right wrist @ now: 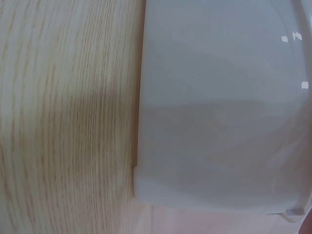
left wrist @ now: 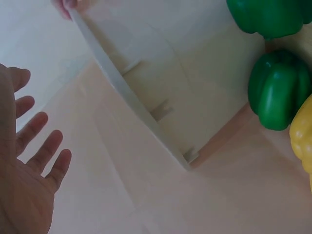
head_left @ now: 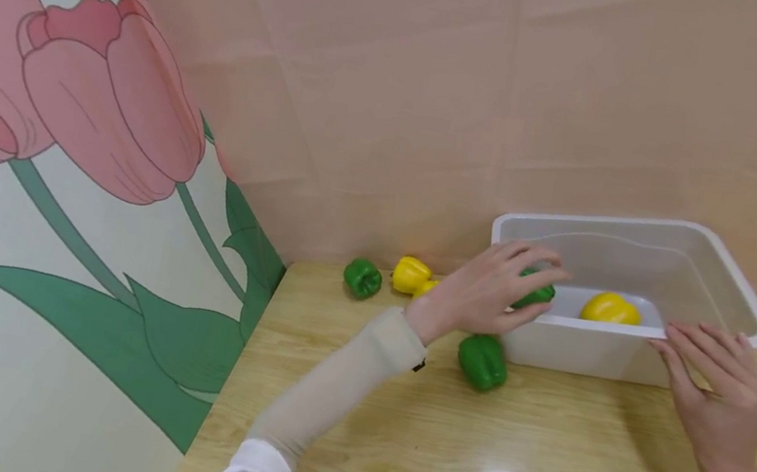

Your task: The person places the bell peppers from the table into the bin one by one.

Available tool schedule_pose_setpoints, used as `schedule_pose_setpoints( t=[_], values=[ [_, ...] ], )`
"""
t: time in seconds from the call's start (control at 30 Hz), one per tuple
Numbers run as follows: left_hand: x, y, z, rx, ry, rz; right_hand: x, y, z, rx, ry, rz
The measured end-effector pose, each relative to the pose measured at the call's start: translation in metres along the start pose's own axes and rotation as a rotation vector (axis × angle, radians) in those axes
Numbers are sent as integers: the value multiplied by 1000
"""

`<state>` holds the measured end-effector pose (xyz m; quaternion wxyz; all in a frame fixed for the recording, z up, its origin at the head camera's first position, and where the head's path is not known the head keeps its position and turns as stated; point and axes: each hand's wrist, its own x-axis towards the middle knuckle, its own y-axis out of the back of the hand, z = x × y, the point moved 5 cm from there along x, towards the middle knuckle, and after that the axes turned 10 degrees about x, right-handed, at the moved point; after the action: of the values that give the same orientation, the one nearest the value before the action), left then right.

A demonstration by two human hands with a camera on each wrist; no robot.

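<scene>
A white plastic bin (head_left: 592, 349) stands on the table with a yellow bell pepper (head_left: 611, 308) inside. My left hand (head_left: 491, 284) is over the bin's left end, and a green bell pepper (head_left: 536, 290) shows just beneath its fingers. In the left wrist view the fingers (left wrist: 41, 141) are spread, with nothing between them. My right hand (head_left: 728, 391) pinches the near rim toward the right corner, fingers over the edge and thumb outside. Another green bell pepper (head_left: 482, 362) lies on the table in front of the bin.
Left of the bin, against the draped backdrop (head_left: 385, 104), lie a green bell pepper (head_left: 362, 278) and a yellow bell pepper (head_left: 411, 275). Another yellow piece (head_left: 426, 287) is partly hidden behind my left wrist. A wall with painted tulips (head_left: 117, 92) borders the wooden table (head_left: 387, 455).
</scene>
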<state>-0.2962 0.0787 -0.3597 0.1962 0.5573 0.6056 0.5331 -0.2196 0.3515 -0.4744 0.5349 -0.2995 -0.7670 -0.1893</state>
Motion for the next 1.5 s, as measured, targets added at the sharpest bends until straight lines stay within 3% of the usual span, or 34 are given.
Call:
schedule_pose_setpoints(
  t=[0.37,1.5],
  values=[
    [-16,-6,5,11,11,21,2,-3,-14,-7,5,-4],
    [-33,-25,14,10,22,47,-2,2,1,-16,20,-15]
  ],
)
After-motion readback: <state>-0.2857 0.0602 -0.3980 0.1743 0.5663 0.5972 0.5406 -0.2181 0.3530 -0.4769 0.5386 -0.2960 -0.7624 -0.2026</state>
